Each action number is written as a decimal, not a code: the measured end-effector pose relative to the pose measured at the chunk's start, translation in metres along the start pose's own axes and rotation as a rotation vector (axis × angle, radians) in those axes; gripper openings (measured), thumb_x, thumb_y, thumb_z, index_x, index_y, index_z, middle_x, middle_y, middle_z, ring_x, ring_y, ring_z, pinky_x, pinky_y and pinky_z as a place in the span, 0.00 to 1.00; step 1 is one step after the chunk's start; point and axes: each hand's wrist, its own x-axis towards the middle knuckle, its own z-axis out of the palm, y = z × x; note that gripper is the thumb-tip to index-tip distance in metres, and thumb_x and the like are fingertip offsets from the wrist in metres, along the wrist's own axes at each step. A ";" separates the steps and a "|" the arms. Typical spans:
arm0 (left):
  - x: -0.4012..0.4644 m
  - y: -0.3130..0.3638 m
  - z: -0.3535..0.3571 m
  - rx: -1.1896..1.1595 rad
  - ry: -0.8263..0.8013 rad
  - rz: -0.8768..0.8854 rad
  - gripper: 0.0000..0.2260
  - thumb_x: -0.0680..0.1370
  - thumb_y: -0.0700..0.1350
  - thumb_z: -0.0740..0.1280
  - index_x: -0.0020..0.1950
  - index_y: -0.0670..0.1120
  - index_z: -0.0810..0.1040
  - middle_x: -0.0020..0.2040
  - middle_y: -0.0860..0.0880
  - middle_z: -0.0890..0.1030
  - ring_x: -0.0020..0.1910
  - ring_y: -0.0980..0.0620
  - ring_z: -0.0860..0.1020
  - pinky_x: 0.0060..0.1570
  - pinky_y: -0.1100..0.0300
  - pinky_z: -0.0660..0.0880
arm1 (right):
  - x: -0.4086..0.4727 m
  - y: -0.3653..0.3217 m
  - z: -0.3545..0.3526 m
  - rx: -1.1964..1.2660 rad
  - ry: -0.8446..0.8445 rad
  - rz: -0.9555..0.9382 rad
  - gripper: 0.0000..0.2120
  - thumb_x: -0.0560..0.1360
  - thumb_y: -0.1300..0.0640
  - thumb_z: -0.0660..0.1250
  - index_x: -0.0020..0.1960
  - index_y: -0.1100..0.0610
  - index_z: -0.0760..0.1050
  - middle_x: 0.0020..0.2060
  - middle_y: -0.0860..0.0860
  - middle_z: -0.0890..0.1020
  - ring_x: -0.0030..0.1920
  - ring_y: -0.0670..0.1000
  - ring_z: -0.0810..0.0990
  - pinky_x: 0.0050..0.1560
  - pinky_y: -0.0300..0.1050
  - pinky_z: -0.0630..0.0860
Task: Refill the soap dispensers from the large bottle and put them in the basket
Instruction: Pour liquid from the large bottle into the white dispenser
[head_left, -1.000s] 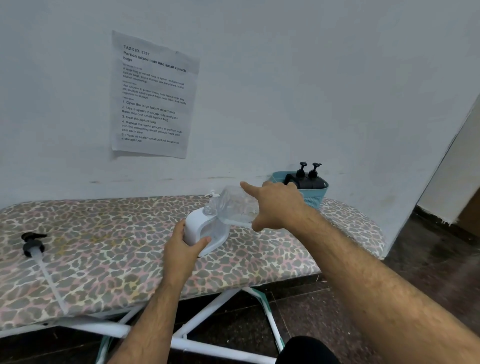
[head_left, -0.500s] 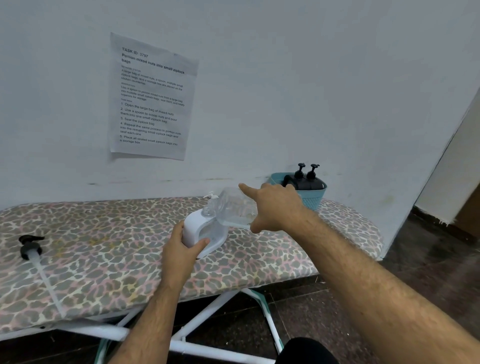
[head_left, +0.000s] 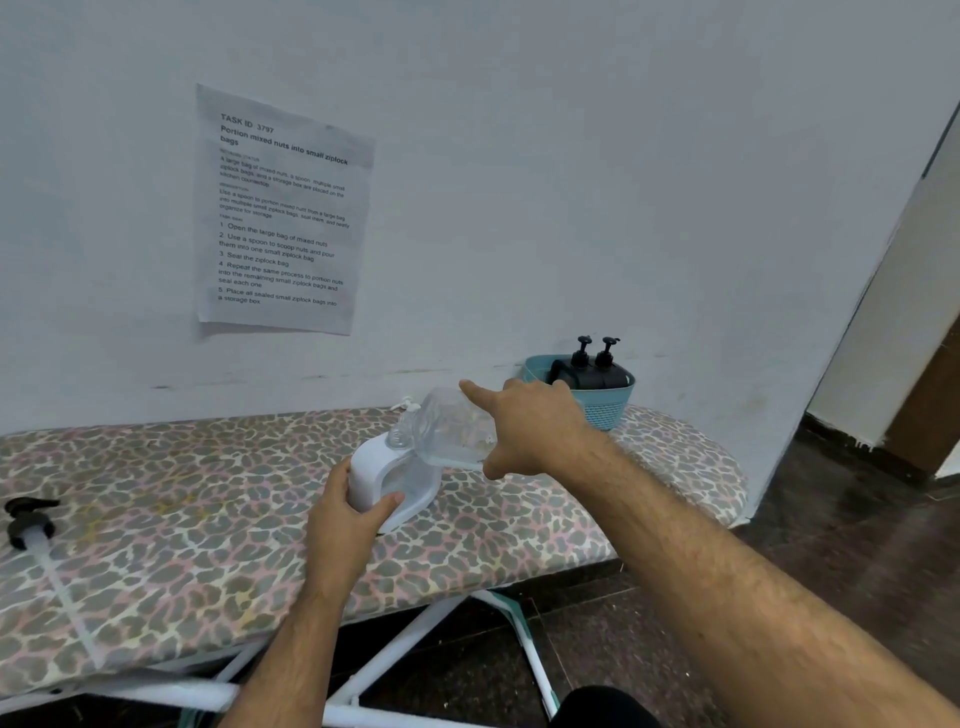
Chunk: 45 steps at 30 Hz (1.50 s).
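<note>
right hand (head_left: 530, 426) grips clear large bottle (head_left: 452, 431), tilted, mouth at top of white dispenser (head_left: 387, 480); left hand (head_left: 348, 514) holds dispenser on ironing board (head_left: 156, 519). two black dispensers (head_left: 592, 369) already in teal basket (head_left: 605, 408). pump head (head_left: 28, 519) lies far left, not yet refitted.

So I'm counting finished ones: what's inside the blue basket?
The blue basket holds two black pump dispensers, pump heads sticking up above the rim. A darker shape sits left of them; I cannot tell what it is. The basket wall and the right hand hide everything lower.
</note>
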 end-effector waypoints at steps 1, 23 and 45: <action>0.000 0.000 0.000 0.000 0.000 0.002 0.31 0.70 0.48 0.78 0.71 0.53 0.70 0.60 0.51 0.80 0.56 0.49 0.80 0.52 0.44 0.80 | 0.000 0.000 0.000 -0.003 0.001 0.000 0.47 0.70 0.41 0.72 0.80 0.41 0.47 0.58 0.53 0.76 0.56 0.56 0.77 0.62 0.59 0.69; -0.002 0.004 0.000 0.022 0.014 -0.001 0.29 0.70 0.47 0.78 0.69 0.52 0.72 0.57 0.51 0.81 0.53 0.49 0.81 0.47 0.46 0.82 | 0.000 -0.001 -0.003 0.013 -0.012 0.004 0.47 0.70 0.42 0.73 0.79 0.41 0.48 0.60 0.53 0.75 0.60 0.56 0.76 0.65 0.60 0.67; -0.004 0.008 -0.001 -0.001 0.008 0.011 0.27 0.71 0.46 0.77 0.68 0.52 0.72 0.56 0.51 0.81 0.52 0.51 0.80 0.48 0.49 0.80 | -0.002 -0.002 -0.004 0.017 -0.015 0.003 0.47 0.70 0.42 0.73 0.80 0.41 0.48 0.61 0.53 0.76 0.60 0.56 0.76 0.65 0.61 0.68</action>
